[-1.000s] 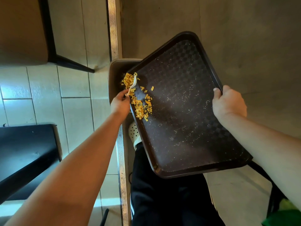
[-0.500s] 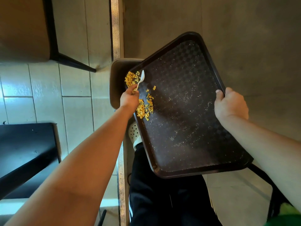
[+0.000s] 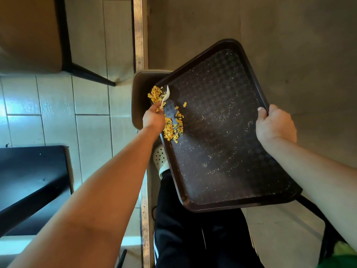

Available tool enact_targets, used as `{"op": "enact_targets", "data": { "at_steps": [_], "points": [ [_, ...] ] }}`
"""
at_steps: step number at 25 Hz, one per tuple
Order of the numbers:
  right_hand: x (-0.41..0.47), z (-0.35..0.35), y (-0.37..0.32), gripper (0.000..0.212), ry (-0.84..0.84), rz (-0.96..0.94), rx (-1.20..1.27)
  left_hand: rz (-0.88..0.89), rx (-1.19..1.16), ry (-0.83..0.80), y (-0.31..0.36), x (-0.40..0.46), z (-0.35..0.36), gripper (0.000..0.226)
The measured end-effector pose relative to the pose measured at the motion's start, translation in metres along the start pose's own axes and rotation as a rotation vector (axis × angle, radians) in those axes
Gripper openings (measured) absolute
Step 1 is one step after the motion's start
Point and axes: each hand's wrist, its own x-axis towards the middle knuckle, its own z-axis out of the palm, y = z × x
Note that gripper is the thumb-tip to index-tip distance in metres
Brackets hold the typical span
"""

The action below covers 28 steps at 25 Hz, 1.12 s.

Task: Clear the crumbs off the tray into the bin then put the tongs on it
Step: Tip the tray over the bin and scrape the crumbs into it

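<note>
A dark brown tray (image 3: 222, 132) is tilted over a beige bin (image 3: 139, 97), its left edge lowest. My right hand (image 3: 275, 125) grips the tray's right rim. My left hand (image 3: 154, 118) holds a small white spoon (image 3: 166, 96) at the tray's left edge, the bowl pointing up. Yellow crumbs (image 3: 172, 126) lie piled along the left rim below the spoon, and another clump (image 3: 155, 94) sits at the rim over the bin. Fine specks dust the tray's surface. No tongs are in view.
A black table top (image 3: 32, 180) stands at the lower left and a tan table with a black leg (image 3: 85, 74) at the upper left. A metal floor strip (image 3: 139, 35) runs past the bin. My dark trouser leg (image 3: 193, 238) and white shoe (image 3: 160, 155) are under the tray.
My left hand has drawn the spoon up and slightly right along the tray's left rim, pushing a clump of crumbs toward the bin. The tray has barely shifted.
</note>
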Motion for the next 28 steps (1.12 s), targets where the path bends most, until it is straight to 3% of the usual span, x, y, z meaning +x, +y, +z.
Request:
{"op": "enact_targets", "data": {
  "at_steps": [7, 11, 15, 20, 24, 28],
  "points": [
    [-0.003, -0.002, 0.004, 0.030, 0.006, 0.012, 0.013, 0.005, 0.102, 0.068, -0.017, -0.005, -0.012, 0.038],
    [-0.005, -0.003, 0.004, 0.030, 0.008, 0.021, 0.024, 0.106, 0.060, -0.024, -0.023, -0.014, -0.008, 0.036],
    [-0.006, -0.002, 0.005, 0.030, 0.017, 0.018, 0.021, 0.036, 0.034, -0.062, -0.014, -0.006, -0.002, 0.038],
    [-0.009, -0.001, 0.006, 0.030, 0.023, 0.021, 0.024, -0.062, 0.019, 0.007, -0.009, 0.010, -0.016, 0.036],
    [-0.011, -0.002, 0.006, 0.030, 0.024, 0.030, 0.026, -0.053, -0.051, 0.097, -0.008, 0.005, -0.016, 0.037],
    [-0.012, -0.003, 0.005, 0.030, 0.019, 0.029, 0.026, 0.006, -0.077, 0.016, 0.003, 0.002, -0.004, 0.035]
  ]
}}
